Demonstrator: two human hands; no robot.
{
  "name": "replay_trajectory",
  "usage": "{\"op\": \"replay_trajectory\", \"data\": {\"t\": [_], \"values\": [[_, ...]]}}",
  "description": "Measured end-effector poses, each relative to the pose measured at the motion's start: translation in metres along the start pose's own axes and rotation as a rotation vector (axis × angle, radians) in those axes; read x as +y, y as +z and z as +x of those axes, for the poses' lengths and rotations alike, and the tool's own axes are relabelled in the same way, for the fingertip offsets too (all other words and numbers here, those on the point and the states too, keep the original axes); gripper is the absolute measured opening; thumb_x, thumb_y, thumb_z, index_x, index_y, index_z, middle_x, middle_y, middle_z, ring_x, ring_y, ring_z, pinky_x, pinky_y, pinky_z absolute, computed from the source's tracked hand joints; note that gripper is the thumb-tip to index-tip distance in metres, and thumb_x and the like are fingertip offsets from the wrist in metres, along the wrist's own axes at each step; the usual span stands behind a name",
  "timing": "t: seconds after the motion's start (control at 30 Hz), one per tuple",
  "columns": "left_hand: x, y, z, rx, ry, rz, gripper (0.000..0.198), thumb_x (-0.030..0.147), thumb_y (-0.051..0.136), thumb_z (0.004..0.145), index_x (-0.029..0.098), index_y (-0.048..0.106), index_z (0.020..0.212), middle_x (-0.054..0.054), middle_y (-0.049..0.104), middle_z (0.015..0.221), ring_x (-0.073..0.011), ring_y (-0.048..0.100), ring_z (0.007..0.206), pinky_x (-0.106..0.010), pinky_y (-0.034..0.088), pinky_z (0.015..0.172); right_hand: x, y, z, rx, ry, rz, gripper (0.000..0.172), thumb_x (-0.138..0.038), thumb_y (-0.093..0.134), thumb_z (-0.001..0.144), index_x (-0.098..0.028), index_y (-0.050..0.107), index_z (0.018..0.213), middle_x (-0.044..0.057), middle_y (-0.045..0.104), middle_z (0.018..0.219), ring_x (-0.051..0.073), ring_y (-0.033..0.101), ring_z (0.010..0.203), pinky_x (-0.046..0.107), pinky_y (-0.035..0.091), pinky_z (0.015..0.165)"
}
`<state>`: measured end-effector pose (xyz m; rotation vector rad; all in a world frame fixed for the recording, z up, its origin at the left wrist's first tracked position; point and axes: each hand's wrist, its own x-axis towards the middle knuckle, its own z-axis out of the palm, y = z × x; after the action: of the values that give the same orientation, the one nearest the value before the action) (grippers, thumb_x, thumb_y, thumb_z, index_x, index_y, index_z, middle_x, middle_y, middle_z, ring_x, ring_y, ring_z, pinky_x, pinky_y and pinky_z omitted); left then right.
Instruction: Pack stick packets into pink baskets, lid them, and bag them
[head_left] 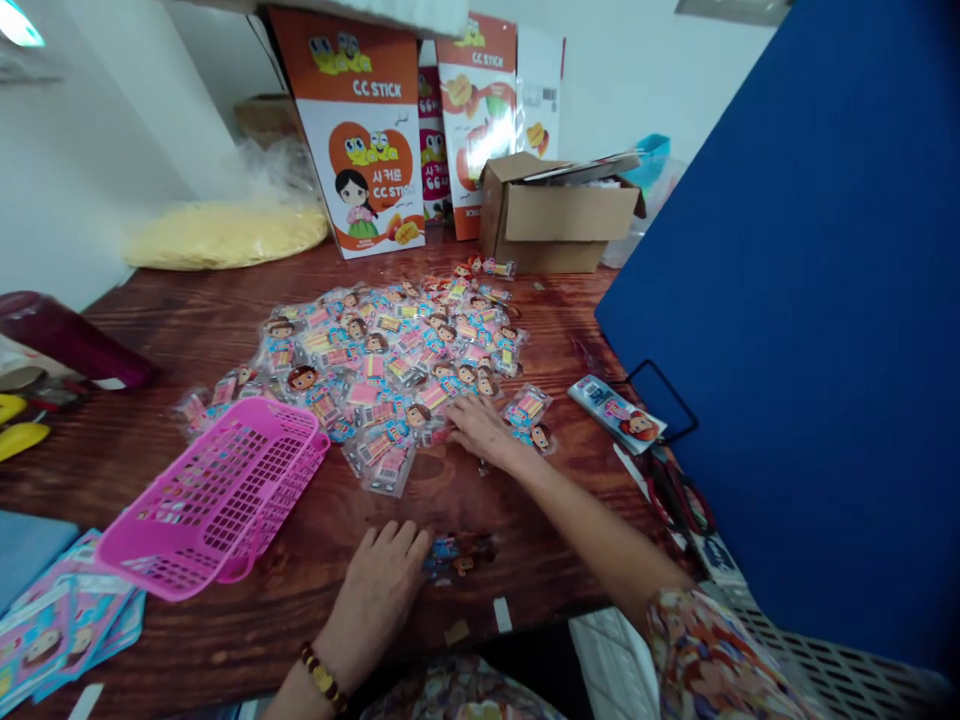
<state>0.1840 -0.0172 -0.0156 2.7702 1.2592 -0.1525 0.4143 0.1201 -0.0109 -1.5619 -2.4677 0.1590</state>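
My left hand (pixel 386 575) rests palm down near the front of the table, fingers a little apart. Beside its fingertips lie small doll-printed pieces (pixel 459 555), dark and blue; whether the fingers touch them is hard to make out. My right hand (pixel 481 432) reaches to the near right edge of a wide heap of clear plastic packets (pixel 375 365). Its fingers are stretched over the packets, and I see nothing gripped in them. The packets hold doll-headed figures with pink, yellow and blue parts. A few packets (pixel 529 405) lie just right of that hand.
A pink basket (pixel 255 480) stands left of the heap, printed cards (pixel 75 620) at the front left. Right are a stack of header cards (pixel 619 412), scissors (pixel 679 495) and a blue panel (pixel 795 330). Behind are a cardboard box (pixel 570 215) and CC Stick cartons (pixel 360 140).
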Motion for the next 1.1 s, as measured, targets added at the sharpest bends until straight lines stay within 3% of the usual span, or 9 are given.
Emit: {"op": "replay_trajectory", "data": {"t": [0.13, 0.3, 0.37, 0.5, 0.6, 0.73, 0.93, 1.0, 1.1], "values": [[-0.001, 0.004, -0.003, 0.007, -0.002, 0.007, 0.031, 0.012, 0.049, 0.090, 0.021, 0.057, 0.119, -0.006, 0.063, 0.104, -0.0262, 0.056, 0.095, -0.044, 0.045, 0.086, 0.027, -0.031, -0.007, 0.168, 0.167, 0.241, 0.016, -0.029, 0.050, 0.096, -0.017, 0.059, 0.103, 0.004, 0.065, 0.099, 0.017, 0.057, 0.092, 0.027, 0.040, 0.080], [-0.002, 0.007, -0.003, -0.021, -0.010, -0.016, 0.032, 0.012, 0.049, 0.090, 0.021, 0.059, 0.119, -0.006, 0.063, 0.106, -0.0257, 0.055, 0.098, -0.044, 0.043, 0.088, 0.056, -0.049, -0.047, -0.343, 0.224, 0.213, 0.031, -0.024, 0.069, 0.082, -0.019, 0.061, 0.111, 0.003, 0.068, 0.102, 0.021, 0.061, 0.095, 0.028, 0.042, 0.080], [-0.002, 0.008, -0.004, -0.026, -0.017, -0.016, 0.032, 0.013, 0.049, 0.091, 0.021, 0.059, 0.121, -0.006, 0.063, 0.109, -0.0256, 0.055, 0.100, -0.044, 0.042, 0.090, 0.051, -0.042, -0.064, -0.392, 0.212, 0.118, 0.037, -0.023, 0.074, 0.078, -0.017, 0.062, 0.112, 0.009, 0.066, 0.108, 0.026, 0.059, 0.104, 0.034, 0.041, 0.089], [-0.003, 0.015, -0.005, -0.009, -0.016, -0.001, 0.035, 0.011, 0.049, 0.091, 0.021, 0.060, 0.123, -0.006, 0.064, 0.110, -0.0255, 0.056, 0.102, -0.043, 0.042, 0.090, 0.033, -0.030, -0.080, -0.342, 0.148, -0.148, 0.029, -0.031, 0.073, 0.079, -0.016, 0.065, 0.102, 0.017, 0.058, 0.122, 0.032, 0.049, 0.118, 0.043, 0.036, 0.098], [-0.005, 0.023, -0.006, 0.017, -0.016, 0.011, 0.037, 0.009, 0.049, 0.090, 0.022, 0.060, 0.122, -0.007, 0.064, 0.112, -0.0260, 0.057, 0.103, -0.044, 0.042, 0.090, 0.036, -0.039, -0.080, -0.402, 0.132, -0.109, 0.024, -0.030, 0.069, 0.083, -0.017, 0.062, 0.102, 0.013, 0.063, 0.113, 0.029, 0.053, 0.111, 0.041, 0.035, 0.097], [-0.006, 0.028, -0.006, 0.006, -0.023, 0.006, 0.038, 0.008, 0.050, 0.089, 0.023, 0.061, 0.122, -0.007, 0.064, 0.116, -0.0269, 0.057, 0.107, -0.045, 0.042, 0.092, 0.072, -0.063, -0.067, -0.424, 0.166, 0.017, 0.025, -0.025, 0.062, 0.086, -0.020, 0.057, 0.110, 0.006, 0.068, 0.103, 0.024, 0.059, 0.101, 0.038, 0.034, 0.095], [-0.004, 0.022, -0.003, -0.062, -0.066, -0.018, 0.037, 0.012, 0.050, 0.091, 0.024, 0.060, 0.124, -0.007, 0.063, 0.116, -0.0267, 0.055, 0.109, -0.046, 0.040, 0.095, 0.116, -0.067, -0.026, -0.563, 0.092, -0.174, 0.052, -0.018, 0.064, 0.080, -0.022, 0.051, 0.131, 0.012, 0.062, 0.121, 0.028, 0.055, 0.114, 0.038, 0.036, 0.093], [-0.004, 0.020, -0.002, -0.091, -0.066, -0.037, 0.037, 0.012, 0.050, 0.090, 0.024, 0.059, 0.125, -0.007, 0.063, 0.115, -0.0261, 0.055, 0.106, -0.045, 0.041, 0.094, 0.118, -0.062, -0.023, -0.573, 0.068, -0.223, 0.050, -0.018, 0.065, 0.078, -0.021, 0.055, 0.126, 0.014, 0.059, 0.124, 0.030, 0.053, 0.115, 0.038, 0.037, 0.091], [-0.004, 0.021, -0.003, -0.087, -0.062, -0.053, 0.038, 0.012, 0.049, 0.091, 0.024, 0.058, 0.126, -0.007, 0.062, 0.115, -0.0254, 0.054, 0.106, -0.044, 0.040, 0.093, 0.118, -0.057, -0.033, -0.469, 0.002, -0.285, 0.032, -0.022, 0.066, 0.077, -0.016, 0.063, 0.109, 0.018, 0.056, 0.123, 0.033, 0.049, 0.117, 0.041, 0.035, 0.094]]}}
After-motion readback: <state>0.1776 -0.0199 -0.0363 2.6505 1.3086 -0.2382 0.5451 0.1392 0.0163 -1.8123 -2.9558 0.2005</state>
